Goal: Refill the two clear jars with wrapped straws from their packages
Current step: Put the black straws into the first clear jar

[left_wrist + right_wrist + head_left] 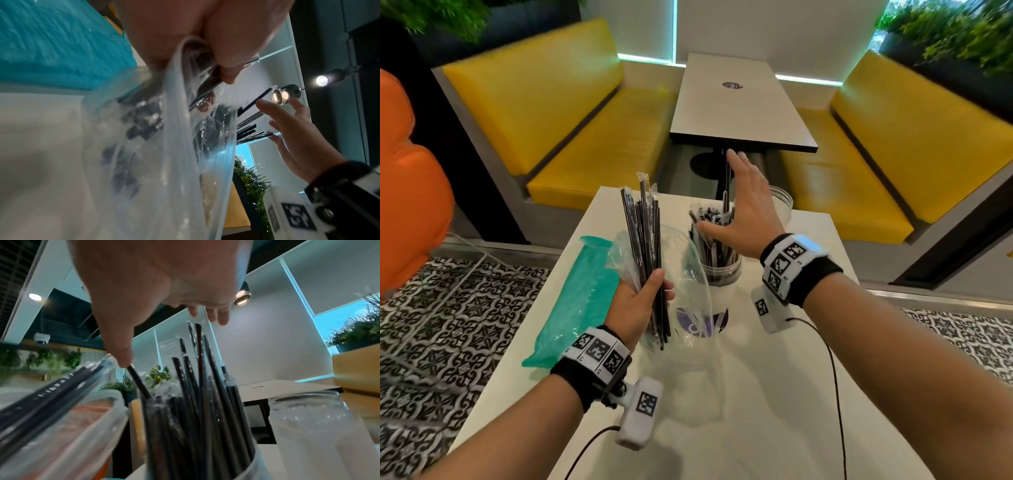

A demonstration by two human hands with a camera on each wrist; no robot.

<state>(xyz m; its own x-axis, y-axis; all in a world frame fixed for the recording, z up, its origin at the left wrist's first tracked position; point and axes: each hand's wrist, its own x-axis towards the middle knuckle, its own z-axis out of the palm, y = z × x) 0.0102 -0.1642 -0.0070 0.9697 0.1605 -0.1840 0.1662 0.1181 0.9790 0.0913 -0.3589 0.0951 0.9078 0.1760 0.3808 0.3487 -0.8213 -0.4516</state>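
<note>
The left hand (635,306) is clenched around a bundle of black wrapped straws (645,236) and the clear plastic bag (688,274) they come from, holding them upright above the white tabletop (739,394). The right hand (744,212) is released, fingers spread flat over the straws standing in the near jar (720,274). A second jar (782,202) sits just behind it. A teal package (575,301) lies on the tabletop's left side.
</note>
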